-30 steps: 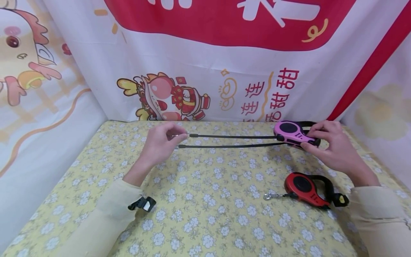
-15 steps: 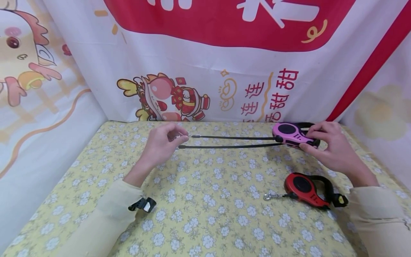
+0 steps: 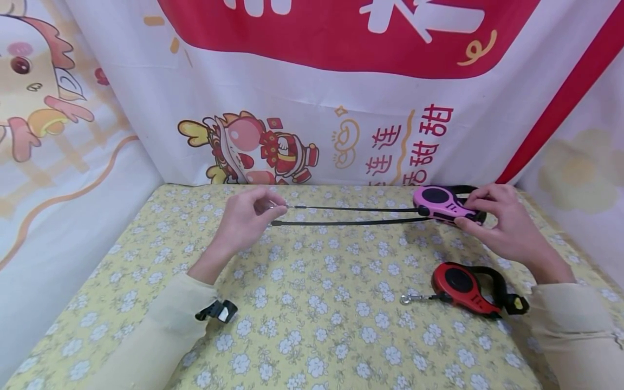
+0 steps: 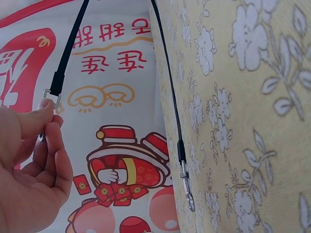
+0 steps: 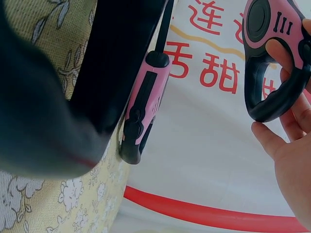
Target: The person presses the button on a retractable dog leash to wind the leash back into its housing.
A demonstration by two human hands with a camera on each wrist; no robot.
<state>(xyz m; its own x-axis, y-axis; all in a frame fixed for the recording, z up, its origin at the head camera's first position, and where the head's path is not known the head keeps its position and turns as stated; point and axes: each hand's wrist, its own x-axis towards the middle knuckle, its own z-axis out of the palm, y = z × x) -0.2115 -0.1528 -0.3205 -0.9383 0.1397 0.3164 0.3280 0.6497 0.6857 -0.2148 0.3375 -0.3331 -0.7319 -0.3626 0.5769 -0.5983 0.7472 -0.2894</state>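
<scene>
My left hand (image 3: 247,218) pinches the metal clip (image 4: 52,96) on the end of a black strap (image 3: 361,209). That strap stretches right to a pink retractable leash (image 3: 437,195), which the right hand (image 3: 512,230) grips by its handle end, above the table. Below it, a second pink leash (image 5: 145,92) shows in the right wrist view, on the flowered cloth. From this one another black strap (image 3: 351,222) runs left, roughly parallel to the first; its metal clip (image 4: 187,187) lies by the cloth near the left hand.
A red retractable leash (image 3: 455,281) with a black handle and metal clip (image 3: 405,298) lies on the cloth (image 3: 312,325), nearer than the right hand. A printed white and red banner (image 3: 312,86) hangs behind the table. In the right wrist view, a large blurred black shape (image 5: 43,116) fills the left.
The held pink leash has shifted slightly left and down. The strap in the left hand has turned so its end looks thinner. Both hands keep their hold.
</scene>
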